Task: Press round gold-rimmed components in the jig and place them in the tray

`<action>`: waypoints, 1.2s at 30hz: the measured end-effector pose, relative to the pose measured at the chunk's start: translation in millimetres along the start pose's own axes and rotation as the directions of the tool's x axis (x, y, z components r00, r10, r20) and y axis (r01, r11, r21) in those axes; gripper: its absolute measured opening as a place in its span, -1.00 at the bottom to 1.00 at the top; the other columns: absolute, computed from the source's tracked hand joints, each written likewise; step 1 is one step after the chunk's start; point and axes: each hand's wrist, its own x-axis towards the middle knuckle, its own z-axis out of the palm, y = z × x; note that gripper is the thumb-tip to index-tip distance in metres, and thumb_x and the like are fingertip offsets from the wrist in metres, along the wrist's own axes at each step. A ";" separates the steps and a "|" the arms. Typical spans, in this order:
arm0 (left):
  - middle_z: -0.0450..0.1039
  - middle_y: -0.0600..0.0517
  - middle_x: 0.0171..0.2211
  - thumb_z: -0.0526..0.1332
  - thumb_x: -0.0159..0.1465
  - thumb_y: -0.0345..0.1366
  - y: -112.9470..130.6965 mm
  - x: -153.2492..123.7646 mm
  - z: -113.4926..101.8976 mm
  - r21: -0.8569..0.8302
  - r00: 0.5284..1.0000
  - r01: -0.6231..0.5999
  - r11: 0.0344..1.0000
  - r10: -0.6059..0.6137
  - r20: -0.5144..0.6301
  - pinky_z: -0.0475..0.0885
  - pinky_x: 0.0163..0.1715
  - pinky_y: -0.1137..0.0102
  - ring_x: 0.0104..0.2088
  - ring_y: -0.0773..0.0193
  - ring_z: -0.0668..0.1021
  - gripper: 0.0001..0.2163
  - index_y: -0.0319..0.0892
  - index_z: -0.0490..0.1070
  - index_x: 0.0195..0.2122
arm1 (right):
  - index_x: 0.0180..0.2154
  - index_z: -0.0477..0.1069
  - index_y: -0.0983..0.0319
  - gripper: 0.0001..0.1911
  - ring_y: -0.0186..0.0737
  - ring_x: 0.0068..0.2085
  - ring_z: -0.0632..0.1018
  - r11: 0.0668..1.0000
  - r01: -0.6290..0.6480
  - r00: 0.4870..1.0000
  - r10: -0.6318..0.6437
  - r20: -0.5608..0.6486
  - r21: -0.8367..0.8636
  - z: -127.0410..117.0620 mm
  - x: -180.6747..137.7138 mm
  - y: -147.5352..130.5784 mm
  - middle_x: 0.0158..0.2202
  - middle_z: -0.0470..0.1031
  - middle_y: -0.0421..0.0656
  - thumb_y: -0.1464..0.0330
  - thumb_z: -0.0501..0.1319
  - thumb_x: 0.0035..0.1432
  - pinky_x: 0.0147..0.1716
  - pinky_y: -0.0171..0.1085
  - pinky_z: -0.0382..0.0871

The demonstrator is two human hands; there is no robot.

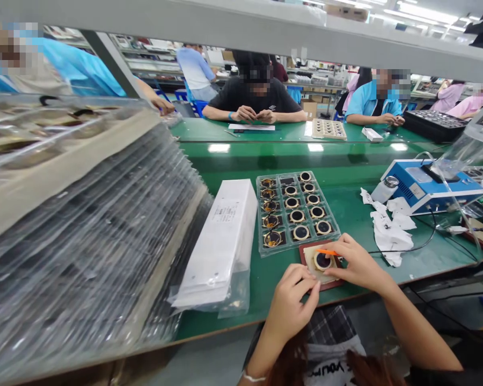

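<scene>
ring (323, 261) pinched by right hand (356, 264) grip | left hand (292, 303) grip pressing pad (326, 276) | tray (295, 210) just behind

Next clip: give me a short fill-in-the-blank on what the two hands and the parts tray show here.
1. The right hand holds a thin ____-coloured stick over the ring.
2. The ring lies on a pad on a small ____-brown board.
3. The clear tray of rings stands on a ____ table.
4. The left hand touches the pad at its ____ edge.

Missing words: orange; red; green; near
</scene>
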 end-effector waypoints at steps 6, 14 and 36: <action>0.45 -0.02 -0.41 0.16 0.32 -0.47 -1.9 -3.1 -0.4 -0.035 0.999 0.040 0.999 -0.040 0.018 0.47 -0.22 0.29 -0.24 0.20 0.48 -0.84 -0.19 0.45 -0.40 | -0.04 0.48 0.17 -0.61 -0.13 -0.19 0.45 0.999 0.031 0.996 -0.032 0.085 0.009 -18.2 11.1 1.7 -0.14 0.58 -0.12 0.39 0.43 0.06 -0.22 -0.20 0.41; 0.43 -0.03 -0.40 0.15 0.32 -0.48 -2.7 -4.3 -4.9 -0.122 0.996 0.084 0.989 -0.081 0.036 0.47 -0.23 0.29 -0.25 0.20 0.46 -0.86 -0.20 0.44 -0.37 | -0.22 0.53 0.20 -0.74 -0.10 -0.10 0.52 0.986 -0.108 0.994 0.103 -0.048 -0.126 -50.6 157.8 43.6 -0.11 0.60 -0.17 0.34 0.47 0.01 -0.03 -0.18 0.30; 0.44 -0.04 -0.34 0.17 0.26 -0.52 -9.4 -8.4 -7.4 -0.198 0.998 0.058 0.978 -0.051 0.037 0.49 -0.22 0.31 -0.23 0.22 0.47 -0.90 -0.20 0.39 -0.35 | -0.16 0.58 0.24 -0.80 -0.05 -0.01 0.45 0.884 -0.272 0.962 0.241 -0.128 -0.380 -13.5 261.9 142.0 -0.06 0.55 -0.07 0.30 0.23 0.29 0.02 -0.06 0.27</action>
